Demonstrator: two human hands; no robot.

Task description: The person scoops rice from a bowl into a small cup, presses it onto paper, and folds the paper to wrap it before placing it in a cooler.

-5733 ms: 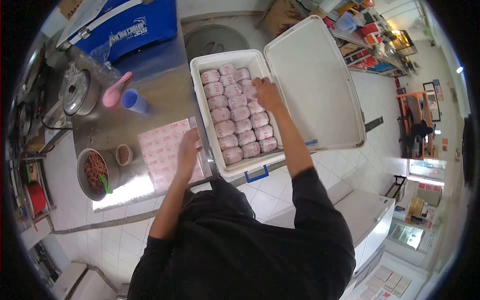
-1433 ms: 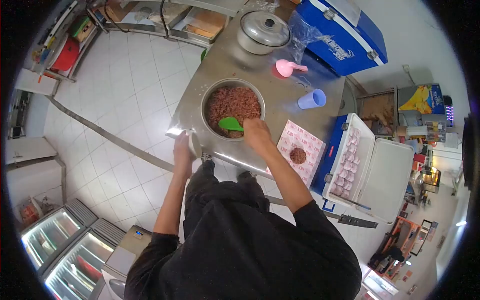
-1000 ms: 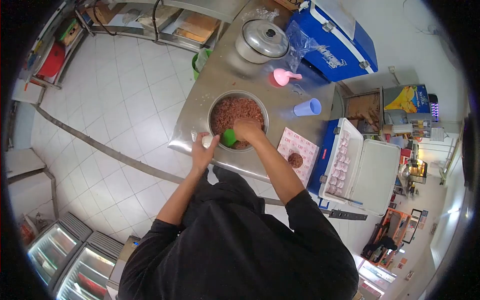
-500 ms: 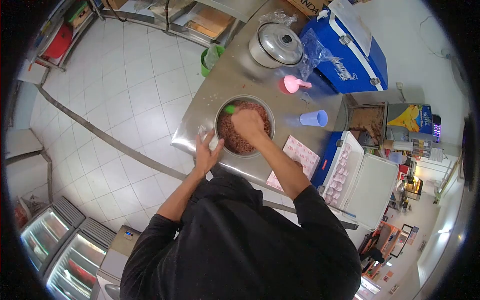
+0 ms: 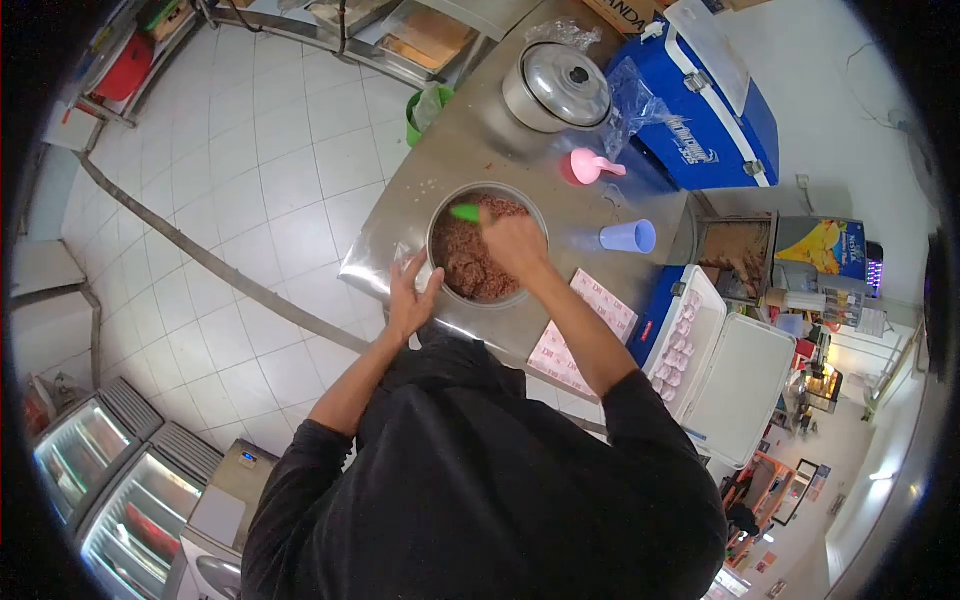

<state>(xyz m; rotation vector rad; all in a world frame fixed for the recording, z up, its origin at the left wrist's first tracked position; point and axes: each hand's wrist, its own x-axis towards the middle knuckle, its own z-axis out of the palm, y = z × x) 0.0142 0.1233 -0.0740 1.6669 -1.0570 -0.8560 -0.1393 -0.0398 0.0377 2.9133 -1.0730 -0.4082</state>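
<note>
A round metal bowl (image 5: pixel 437 218) stands on the steel table, holding a reddish-brown, grainy or rice-like food (image 5: pixel 470 262). My right hand (image 5: pixel 515 245) is closed around a green utensil (image 5: pixel 466 212) over the food. Only the green part shows; my fingers and the food hide the remainder. At the bowl's left rim is my left hand (image 5: pixel 411 300), with thumb and fingers around some crumpled clear plastic (image 5: pixel 403 254). Whether it also grips the rim cannot be made out.
Patterned paper sheets (image 5: pixel 578 340) lie right of the bowl, beside an open cooler (image 5: pixel 690 345) with wrapped pieces. Farther back are a blue cup (image 5: pixel 628 237), a pink scoop (image 5: pixel 590 166), a lidded pot (image 5: pixel 556 92) and a blue cooler (image 5: pixel 690 110). The steel table (image 5: pixel 395 215) ends at left.
My right hand has shifted slightly right and down within the bowl, and more of the green utensil shows. My left hand stays by the rim, moved slightly.
</note>
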